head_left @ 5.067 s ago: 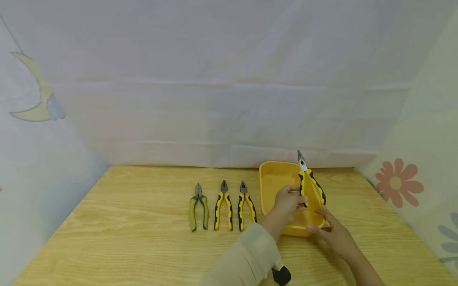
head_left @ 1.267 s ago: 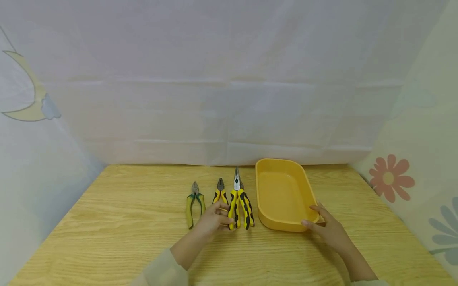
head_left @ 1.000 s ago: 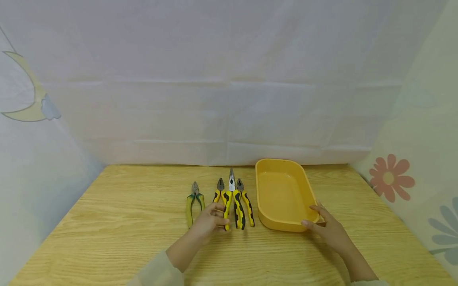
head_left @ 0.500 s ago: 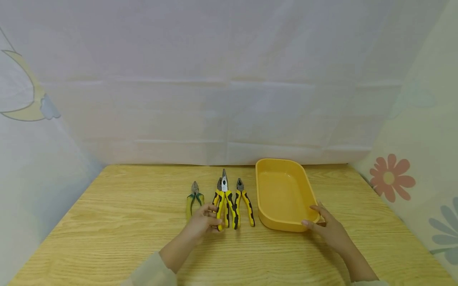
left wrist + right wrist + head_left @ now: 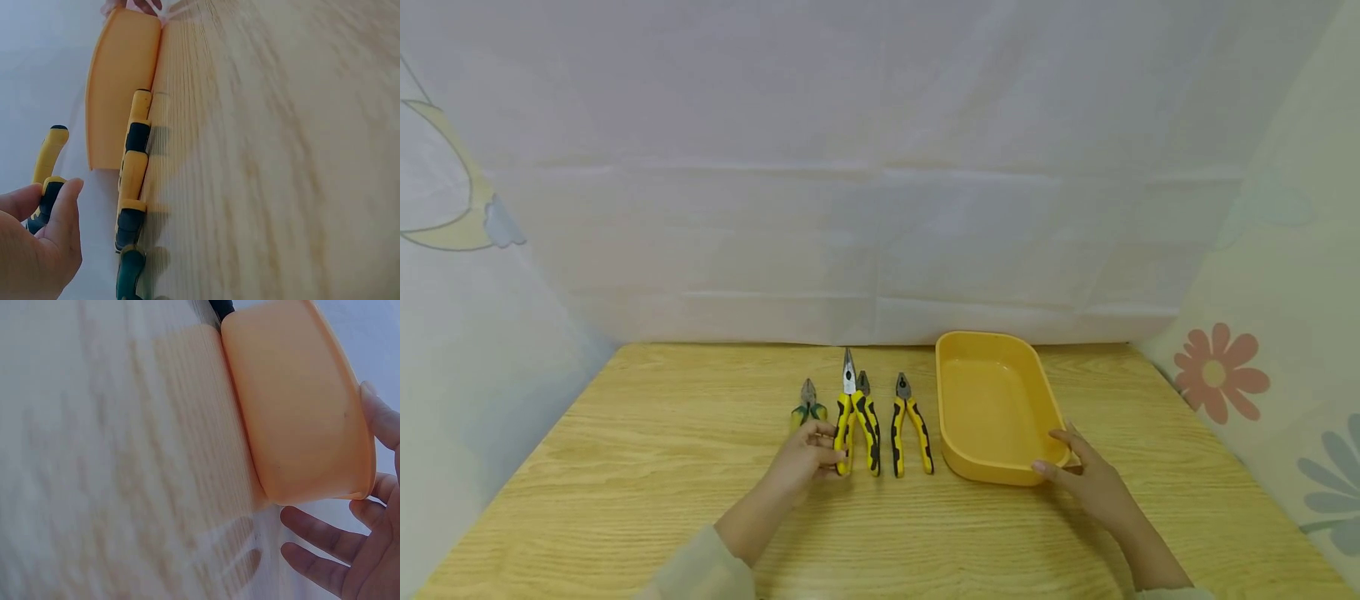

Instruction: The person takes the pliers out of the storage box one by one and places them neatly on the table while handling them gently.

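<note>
My left hand [image 5: 797, 460] pinches one handle of the yellow-and-black long-nose pliers [image 5: 848, 381], their silver tip pointing away from me. In the left wrist view the held pliers [image 5: 49, 155] hang above the table, thumb and finger on a handle. Behind them, partly covered, lie yellow-and-black combination pliers [image 5: 863, 383]. Green-handled pliers [image 5: 808, 392] lie to their left, handles mostly hidden by my left hand. A third lying pair, yellow-and-black pliers [image 5: 902, 387], is fully visible. My right hand [image 5: 1096, 487] holds the near right corner of the yellow plastic basin [image 5: 992, 473], thumb on its rim.
The wooden table [image 5: 625, 467] runs back to a pale hanging cloth [image 5: 760, 233]. Cloth walls with a moon and flowers stand at both sides. The basin sits just right of the pliers row, with nothing seen inside it.
Over several seconds my left hand has carried the long-nose pliers leftward from over the basin, past the rightmost lying pliers, to between the other two pairs. My right hand stays on the basin.
</note>
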`<state>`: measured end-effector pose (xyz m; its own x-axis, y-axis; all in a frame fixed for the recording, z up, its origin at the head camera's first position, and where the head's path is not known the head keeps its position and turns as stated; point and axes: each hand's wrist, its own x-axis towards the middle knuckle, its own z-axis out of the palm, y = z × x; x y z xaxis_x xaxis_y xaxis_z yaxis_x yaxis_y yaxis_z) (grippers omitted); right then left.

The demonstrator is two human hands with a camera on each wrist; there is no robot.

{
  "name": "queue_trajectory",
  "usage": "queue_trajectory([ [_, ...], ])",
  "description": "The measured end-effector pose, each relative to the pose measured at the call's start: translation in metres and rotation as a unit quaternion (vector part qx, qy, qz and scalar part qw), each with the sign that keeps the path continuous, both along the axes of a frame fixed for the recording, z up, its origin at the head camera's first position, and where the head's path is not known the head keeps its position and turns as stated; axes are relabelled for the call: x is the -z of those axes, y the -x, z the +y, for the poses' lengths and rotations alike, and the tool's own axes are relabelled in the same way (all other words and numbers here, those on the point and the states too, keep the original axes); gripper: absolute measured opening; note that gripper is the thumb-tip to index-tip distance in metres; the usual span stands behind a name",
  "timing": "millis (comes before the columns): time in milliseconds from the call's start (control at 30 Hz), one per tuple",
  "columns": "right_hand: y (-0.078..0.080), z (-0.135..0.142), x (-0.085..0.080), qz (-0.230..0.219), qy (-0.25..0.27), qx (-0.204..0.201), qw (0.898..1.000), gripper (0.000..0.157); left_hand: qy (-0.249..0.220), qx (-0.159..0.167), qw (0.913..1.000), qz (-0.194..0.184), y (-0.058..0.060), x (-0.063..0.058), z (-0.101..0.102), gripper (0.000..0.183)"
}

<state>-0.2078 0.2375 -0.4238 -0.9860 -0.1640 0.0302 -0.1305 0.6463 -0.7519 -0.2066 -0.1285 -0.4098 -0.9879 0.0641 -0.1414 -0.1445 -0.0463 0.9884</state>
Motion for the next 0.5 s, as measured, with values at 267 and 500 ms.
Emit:
queue_trajectory([
  [267, 0.001, 0.001, 0.0, 0.001, 0.0, 0.0, 1.0, 0.066, 0.023, -0.017, 0.9996, -0.007, 0.0, 0.002, -0.006, 0.03],
  [500, 0.002, 0.001, 0.0, 0.006, -0.009, 0.003, 1.0, 0.066, 0.02, -0.031, 0.9992, -0.013, -0.001, 0.002, -0.012, 0.029],
])
